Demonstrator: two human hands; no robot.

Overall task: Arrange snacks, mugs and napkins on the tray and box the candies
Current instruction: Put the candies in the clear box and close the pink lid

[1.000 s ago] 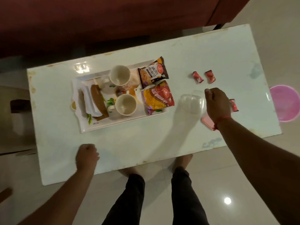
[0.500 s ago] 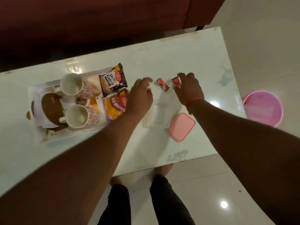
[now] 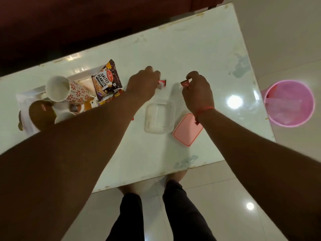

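Observation:
My left hand [image 3: 143,84] pinches a red-wrapped candy [image 3: 162,83] just above the white table. My right hand [image 3: 197,91] holds a second red candy [image 3: 185,83] at its fingertips. Below both hands stands the clear plastic box [image 3: 159,117], open, with nothing visible inside. Its pink lid [image 3: 187,130] lies beside it on the right. On the left, the white tray [image 3: 22,100] carries a patterned mug [image 3: 66,90], a second mug [image 3: 63,116] partly hidden by my left arm, a salted peanuts packet [image 3: 106,80], another snack packet [image 3: 111,99] and a brown and white napkin [image 3: 40,113].
A pink bucket [image 3: 289,103] stands on the floor past the table's right edge. A dark red sofa [image 3: 86,20] runs along the far side. My legs and feet are at the near table edge [image 3: 156,176].
My left hand has come from the near table edge up to the candies. Both hands have each closed on a candy and lifted it. The view has shifted right.

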